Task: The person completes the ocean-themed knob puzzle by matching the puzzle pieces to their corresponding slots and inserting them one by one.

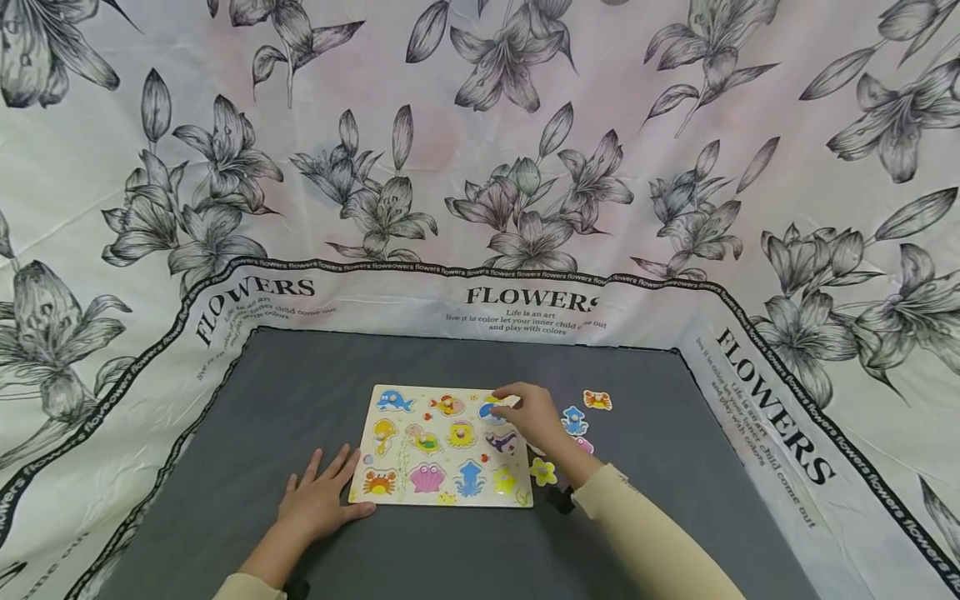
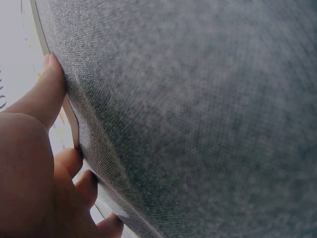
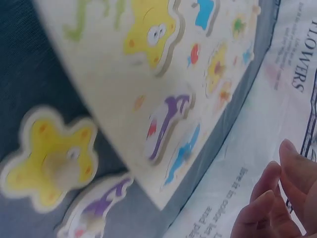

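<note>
"On the gray cloth, from the head camera, how does the puzzle board lie?"

"Flat, near the middle, its sea animals facing up. The left hand rests at its lower left corner, fingers spread and fairly straight, thumb by the bottom edge."

"And the right hand?"

"Over the upper right corner, by the blue-and-yellow fish. Thumb and forefinger stand apart — I see nothing gripped."

"What lies to the right of the board?"

"A crab piece farthest up, then a blue squid piece, a pink shell piece partly hidden by the arm, and a yellow starfish piece near the board's right edge. Behind rises a lily-print cloth lettered FLOWERS."

"Left wrist?"

"Mostly gray cloth. The thumb touches the board's edge, and a fingertip meets it farther along."

"Right wrist?"

"That hand is at the lower right, fingers lightly bent, holding nothing that I can make out. The starfish piece shows a blurred knob; a purple dolphin piece lies next to it, near the board's edge. A similar purple shape shows on the board itself."
</note>
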A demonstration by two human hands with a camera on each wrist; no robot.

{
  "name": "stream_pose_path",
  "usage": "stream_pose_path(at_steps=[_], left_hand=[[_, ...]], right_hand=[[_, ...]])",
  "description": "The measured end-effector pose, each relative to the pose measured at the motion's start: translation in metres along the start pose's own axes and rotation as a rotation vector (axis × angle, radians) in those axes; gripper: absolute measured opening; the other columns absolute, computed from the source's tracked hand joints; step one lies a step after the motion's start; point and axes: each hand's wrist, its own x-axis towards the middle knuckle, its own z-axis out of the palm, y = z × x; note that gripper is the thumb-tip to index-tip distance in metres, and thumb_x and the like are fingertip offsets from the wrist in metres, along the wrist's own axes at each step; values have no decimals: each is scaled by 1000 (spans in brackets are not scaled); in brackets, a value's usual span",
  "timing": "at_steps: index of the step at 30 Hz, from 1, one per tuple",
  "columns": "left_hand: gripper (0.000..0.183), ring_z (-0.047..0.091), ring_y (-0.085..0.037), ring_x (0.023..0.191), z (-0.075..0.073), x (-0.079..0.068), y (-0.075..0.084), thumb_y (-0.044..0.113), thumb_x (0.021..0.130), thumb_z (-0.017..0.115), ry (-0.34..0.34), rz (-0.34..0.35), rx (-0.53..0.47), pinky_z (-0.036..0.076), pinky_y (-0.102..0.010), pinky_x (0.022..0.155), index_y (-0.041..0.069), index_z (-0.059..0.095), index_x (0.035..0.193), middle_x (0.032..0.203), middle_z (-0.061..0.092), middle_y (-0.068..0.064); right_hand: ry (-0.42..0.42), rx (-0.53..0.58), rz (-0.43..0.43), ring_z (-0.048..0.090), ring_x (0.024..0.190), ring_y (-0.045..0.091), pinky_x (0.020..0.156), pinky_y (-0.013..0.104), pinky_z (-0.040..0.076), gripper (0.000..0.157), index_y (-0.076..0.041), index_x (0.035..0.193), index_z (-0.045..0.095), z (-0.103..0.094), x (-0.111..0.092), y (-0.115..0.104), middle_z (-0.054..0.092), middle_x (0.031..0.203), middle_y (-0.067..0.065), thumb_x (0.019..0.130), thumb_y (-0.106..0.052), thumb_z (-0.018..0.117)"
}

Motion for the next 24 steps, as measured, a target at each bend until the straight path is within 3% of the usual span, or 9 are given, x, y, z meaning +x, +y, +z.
stream_pose_path(at_steps=[10, 17, 24], left_hand=[[111, 3, -49, 154, 0, 1, -2, 78, 75, 67, -1, 7, -10, 6, -79, 113, 19, 29, 161, 169, 21, -10], [112, 3, -50, 153, 2, 2, -2, 78, 75, 67, -5, 7, -20, 5, -79, 113, 19, 28, 161, 169, 20, -11], [112, 3, -50, 153, 2, 1, -2, 79, 75, 66, -1, 9, -15, 6, -80, 112, 19, 28, 161, 169, 21, -11]], right_hand=[[91, -51, 18, 62, 65, 10, 53, 26, 50, 29, -12, 112, 77, -27, -13, 14, 74, 112, 8, 84, -16, 84], [93, -55, 60, 59, 60, 16, 49, 26, 45, 29, -9, 113, 77, -38, -24, 25, 74, 111, 9, 85, -14, 83], [68, -89, 75, 60, 61, 15, 48, 26, 46, 28, -8, 111, 78, -36, -36, 46, 75, 107, 9, 84, -14, 83]])
